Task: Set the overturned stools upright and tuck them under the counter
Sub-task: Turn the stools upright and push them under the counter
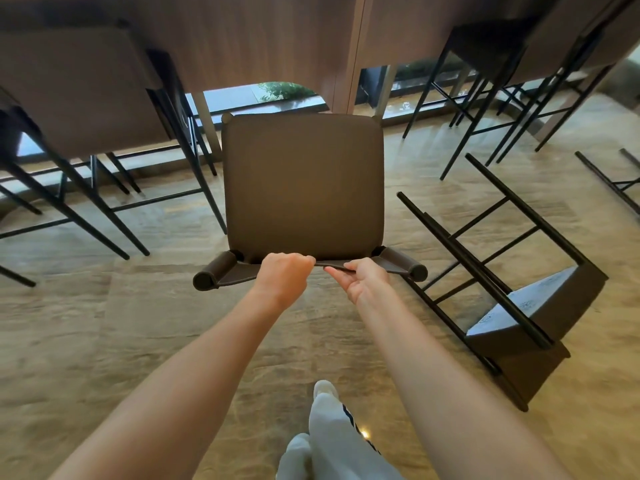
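Observation:
A brown leather stool [304, 188] stands upright in front of me, its seat facing up and its far edge close to the wooden counter [263, 39]. My left hand [284, 277] grips the low backrest strap at its middle, fingers curled over the top. My right hand [360, 280] pinches the same strap just to the right. A second stool [512, 306] lies overturned on the floor at the right, its black legs pointing up and away to the far left. The legs of another fallen stool [613, 181] show at the far right edge.
Upright stools [79, 98] stand tucked at the counter on the left, and others [491, 46] on the right. A gap at the counter lies straight ahead between them. The floor is polished stone [138, 323]. My legs and shoes [325, 441] are at the bottom.

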Demonstrator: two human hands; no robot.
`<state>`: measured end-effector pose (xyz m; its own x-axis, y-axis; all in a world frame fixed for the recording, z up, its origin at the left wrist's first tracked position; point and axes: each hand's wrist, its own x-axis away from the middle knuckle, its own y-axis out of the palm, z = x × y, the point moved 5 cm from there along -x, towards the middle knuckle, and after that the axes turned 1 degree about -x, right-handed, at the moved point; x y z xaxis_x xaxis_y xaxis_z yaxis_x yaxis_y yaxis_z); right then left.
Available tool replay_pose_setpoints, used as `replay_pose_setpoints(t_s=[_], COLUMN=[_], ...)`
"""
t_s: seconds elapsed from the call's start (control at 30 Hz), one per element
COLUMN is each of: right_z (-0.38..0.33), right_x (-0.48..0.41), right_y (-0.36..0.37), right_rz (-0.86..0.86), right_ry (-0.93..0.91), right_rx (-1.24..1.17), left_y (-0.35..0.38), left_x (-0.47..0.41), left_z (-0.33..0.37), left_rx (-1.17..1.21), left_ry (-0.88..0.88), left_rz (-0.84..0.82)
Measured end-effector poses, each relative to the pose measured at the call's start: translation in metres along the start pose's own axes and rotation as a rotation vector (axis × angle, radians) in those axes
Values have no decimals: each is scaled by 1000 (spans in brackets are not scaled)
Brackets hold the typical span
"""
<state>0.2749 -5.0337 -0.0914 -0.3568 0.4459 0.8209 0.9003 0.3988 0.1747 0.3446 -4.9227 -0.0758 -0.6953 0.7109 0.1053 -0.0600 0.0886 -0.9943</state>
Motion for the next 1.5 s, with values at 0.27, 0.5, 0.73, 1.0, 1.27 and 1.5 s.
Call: replay_pose_setpoints(t_s=[0.27, 0.5, 0.73, 1.0, 1.27, 1.5], right_z=[-5, -22, -44, -71, -95, -116], right_x=[9, 13, 5, -11, -22, -33], right_y=[-7, 3, 29, 54, 77, 103], right_rz=[-38, -65, -108, -110, -125, -149], right_ry=[-25, -39, -43, -49, -119, -164], right_rx=[-14, -41, -38, 79, 97, 119], left_y=[-13, -28, -43, -50, -56, -64], left_x=[7, -4, -28, -54, -78, -108], left_z=[4, -1, -15, -24, -35, -51], left_rx=[-16, 0, 36, 42, -4, -18], left_ry=[15, -35, -66, -92, -101, -55], left_rz=[60, 97, 213, 326, 411, 454])
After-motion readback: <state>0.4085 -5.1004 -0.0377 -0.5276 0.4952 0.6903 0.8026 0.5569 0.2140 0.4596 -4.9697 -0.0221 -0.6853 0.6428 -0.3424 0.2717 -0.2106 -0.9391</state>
